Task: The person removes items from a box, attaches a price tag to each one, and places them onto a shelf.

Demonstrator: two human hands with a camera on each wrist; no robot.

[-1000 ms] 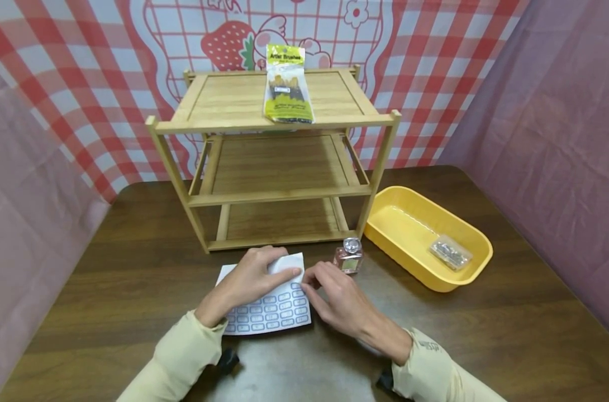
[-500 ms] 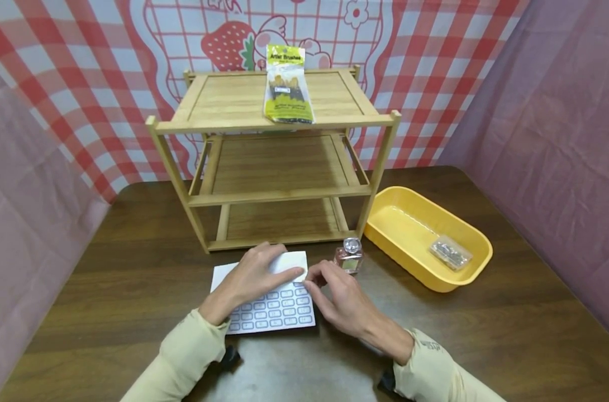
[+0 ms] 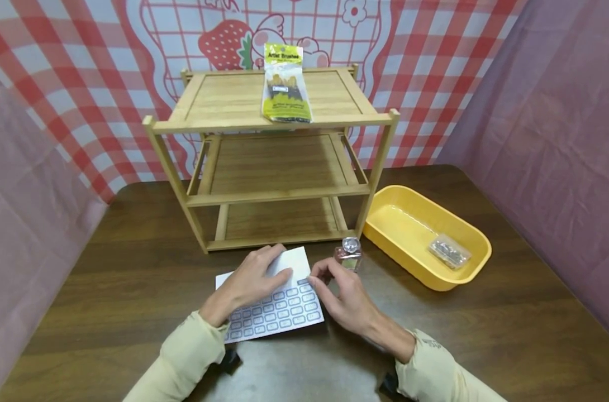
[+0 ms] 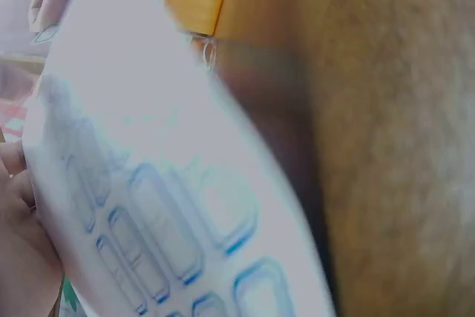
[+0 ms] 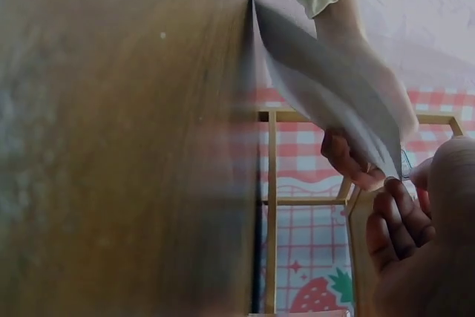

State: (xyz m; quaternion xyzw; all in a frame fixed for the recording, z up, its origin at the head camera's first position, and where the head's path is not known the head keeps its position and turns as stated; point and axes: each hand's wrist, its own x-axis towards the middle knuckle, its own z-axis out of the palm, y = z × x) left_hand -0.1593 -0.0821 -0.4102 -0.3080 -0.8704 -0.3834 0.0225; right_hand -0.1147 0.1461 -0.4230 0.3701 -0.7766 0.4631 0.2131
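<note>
Checked cloth with a strawberry print hangs behind your desk, and mauve cloth drapes both sides. Your hands work just in front of the rack, near the middle of the desk. Your left hand lies across the upper part of the sheet, gripping it with the thumb on the printed face and the fingers behind, as the right wrist view shows. That puts the sheet under and to the right of your left palm, its rows of blue-outlined labels showing below your thumb. It is tilted and bowed, lifted off the desk in the right wrist view. Your right hand is at the sheet's right edge, thumb and forefinger pinching a label by the upper rows; you cannot tell how much of it is stuck down. Your fingertips on the two sides are close together there. Just beyond your right hand, by the rack's front right leg, the bottle stands upright. Farther right, the yellow tub sits beside the rack with a clear box lying in it. On the rack's top shelf lies the brush pack.
</note>
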